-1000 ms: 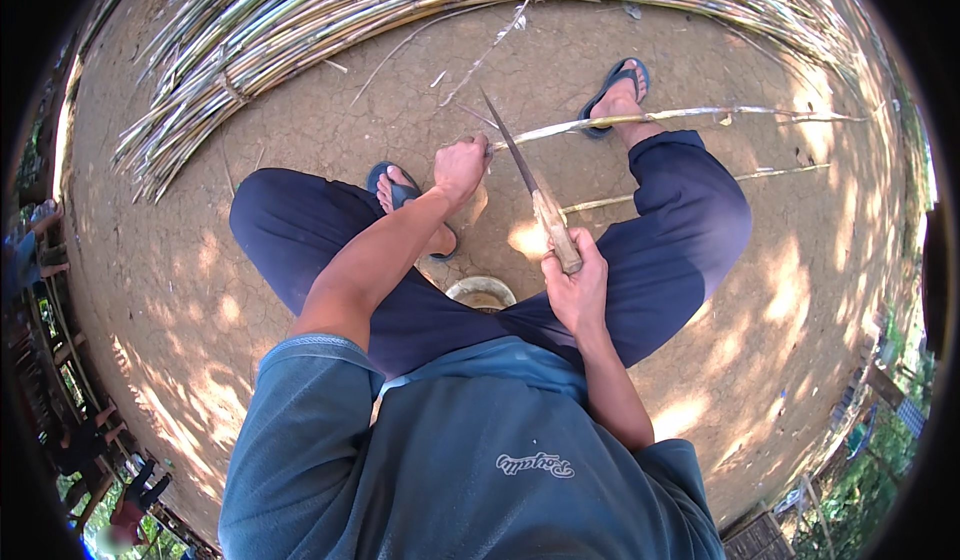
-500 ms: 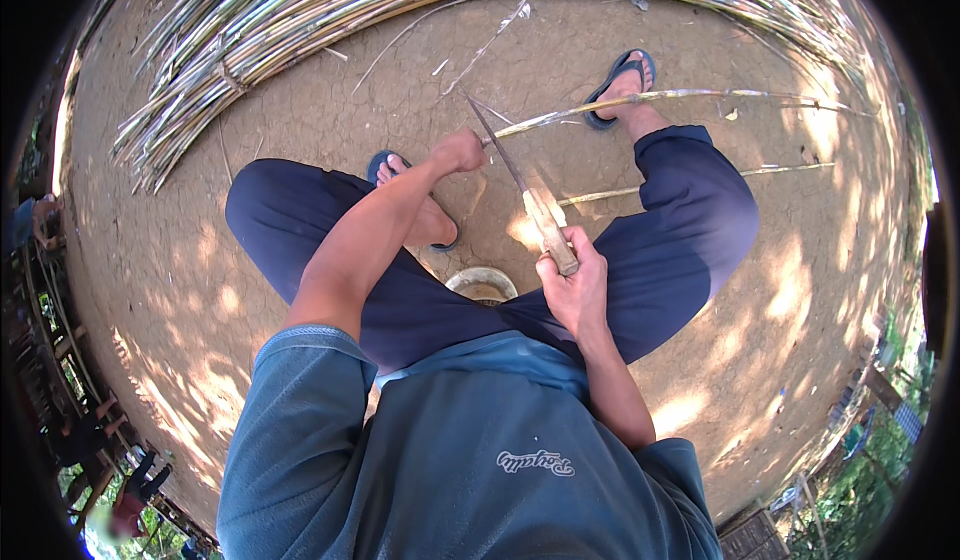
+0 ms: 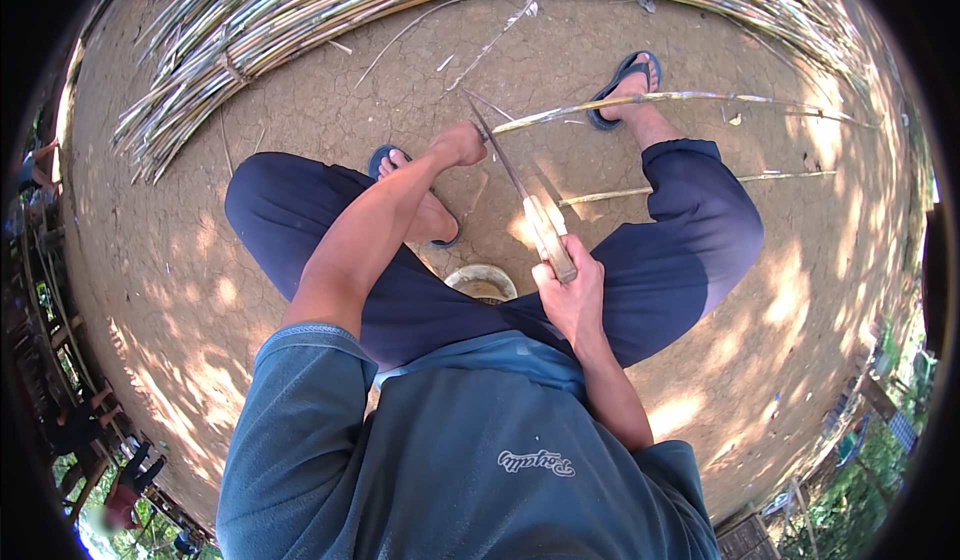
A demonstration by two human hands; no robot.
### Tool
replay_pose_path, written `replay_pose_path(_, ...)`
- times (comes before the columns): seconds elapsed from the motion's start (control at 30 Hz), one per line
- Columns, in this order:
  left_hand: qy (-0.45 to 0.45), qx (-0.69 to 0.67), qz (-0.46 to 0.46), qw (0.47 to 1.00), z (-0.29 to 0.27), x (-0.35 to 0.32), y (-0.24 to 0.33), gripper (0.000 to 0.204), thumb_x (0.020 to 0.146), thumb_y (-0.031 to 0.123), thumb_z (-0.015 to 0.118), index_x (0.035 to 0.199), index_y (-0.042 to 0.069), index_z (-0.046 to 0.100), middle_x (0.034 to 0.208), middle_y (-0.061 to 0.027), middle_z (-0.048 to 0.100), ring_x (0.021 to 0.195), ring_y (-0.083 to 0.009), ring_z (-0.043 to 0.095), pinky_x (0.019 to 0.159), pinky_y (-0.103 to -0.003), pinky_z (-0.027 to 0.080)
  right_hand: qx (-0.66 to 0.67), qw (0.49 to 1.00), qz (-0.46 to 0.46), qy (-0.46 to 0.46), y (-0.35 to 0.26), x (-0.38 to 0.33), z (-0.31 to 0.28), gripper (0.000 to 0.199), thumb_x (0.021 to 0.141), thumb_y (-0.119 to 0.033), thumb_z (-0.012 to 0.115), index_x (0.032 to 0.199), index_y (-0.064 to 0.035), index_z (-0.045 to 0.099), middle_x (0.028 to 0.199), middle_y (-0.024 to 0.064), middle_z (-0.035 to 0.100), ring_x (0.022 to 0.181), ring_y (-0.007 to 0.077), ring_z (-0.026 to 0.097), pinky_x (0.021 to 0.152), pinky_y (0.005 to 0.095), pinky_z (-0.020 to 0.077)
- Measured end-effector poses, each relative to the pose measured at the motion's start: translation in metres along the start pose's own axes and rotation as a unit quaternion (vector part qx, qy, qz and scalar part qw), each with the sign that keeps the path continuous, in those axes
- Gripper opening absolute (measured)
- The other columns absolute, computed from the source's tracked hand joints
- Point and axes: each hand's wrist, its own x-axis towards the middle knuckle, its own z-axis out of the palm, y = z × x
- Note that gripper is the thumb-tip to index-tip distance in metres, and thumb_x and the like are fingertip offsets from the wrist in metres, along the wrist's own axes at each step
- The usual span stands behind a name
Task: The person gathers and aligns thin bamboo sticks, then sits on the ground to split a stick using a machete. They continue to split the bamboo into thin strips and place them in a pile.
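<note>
My left hand [image 3: 459, 145] is closed round the near end of a long, thin cane [image 3: 610, 107], which stretches away to the right past my foot. In my right hand [image 3: 576, 298] is the wooden handle of a narrow, tapering saw [image 3: 509, 165]. Its dark blade lies slantwise across the cane, just right of my left fist. Any teeth on the blade are too fine to make out. Both hands are in front of my spread knees, the right one lower and closer to my body.
A big tied bundle of canes [image 3: 330, 22] lies across the far ground. Another thin cane [image 3: 610, 195] reaches out beside my right knee. Below me is a low round seat [image 3: 482, 280], partly hidden. My sandalled feet [image 3: 630, 90] rest on cracked bare earth.
My right hand has drawn the saw slightly back toward my body, and the blade still crosses the cane. My left hand keeps its hold and has barely moved.
</note>
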Motion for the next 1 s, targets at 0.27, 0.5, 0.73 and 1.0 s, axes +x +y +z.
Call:
replay_pose_path(0.27,-0.044,0.004,-0.026,0.999,-0.011,-0.009,0.008,0.037,0.082,0.023,0.057,0.107,0.000,0.070,0.113,-0.0213,0.067,0.108,-0.0353,0.065,0.088,-0.044,0.052,-0.018,0.999,-0.027,-0.001,0.008,-0.001,0.002,0.011,0.078,-0.003,0.061,0.086,0.0015,0.055,0.059,0.0122,0.055,0.051,0.0145,0.056,0.054,0.0315,0.0460)
replay_pose_path(0.5,-0.048,0.001,-0.019,0.999,-0.012,-0.013,0.010,0.039,0.085,0.027,0.053,0.108,0.001,0.070,0.118,-0.0199,0.066,0.111,-0.0349,0.063,0.091,-0.044,0.051,-0.031,0.999,-0.016,-0.013,0.009,-0.003,0.002,0.010,0.078,-0.003,0.061,0.085,0.0018,0.054,0.059,0.0126,0.053,0.050,0.0151,0.052,0.054,0.0319,0.0456)
replay_pose_path(0.73,-0.013,-0.037,-0.013,0.999,-0.003,-0.004,0.002,0.036,0.079,0.025,0.058,0.096,-0.005,0.069,0.101,-0.0262,0.068,0.095,-0.0397,0.067,0.080,-0.047,0.052,-0.014,0.999,-0.036,0.002,0.015,0.002,0.009,0.008,0.078,-0.002,0.060,0.083,0.0019,0.055,0.058,0.0117,0.052,0.051,0.0124,0.049,0.054,0.0300,0.0444)
replay_pose_path(1.0,-0.027,-0.035,-0.014,0.999,0.000,-0.008,-0.002,0.036,0.080,0.026,0.058,0.098,-0.003,0.069,0.105,-0.0241,0.068,0.100,-0.0377,0.066,0.084,-0.046,0.052,0.010,1.000,-0.017,-0.012,0.017,0.006,0.011,0.006,0.076,-0.001,0.059,0.082,0.0009,0.058,0.061,0.0048,0.054,0.058,0.0064,0.049,0.056,0.0264,0.0427)
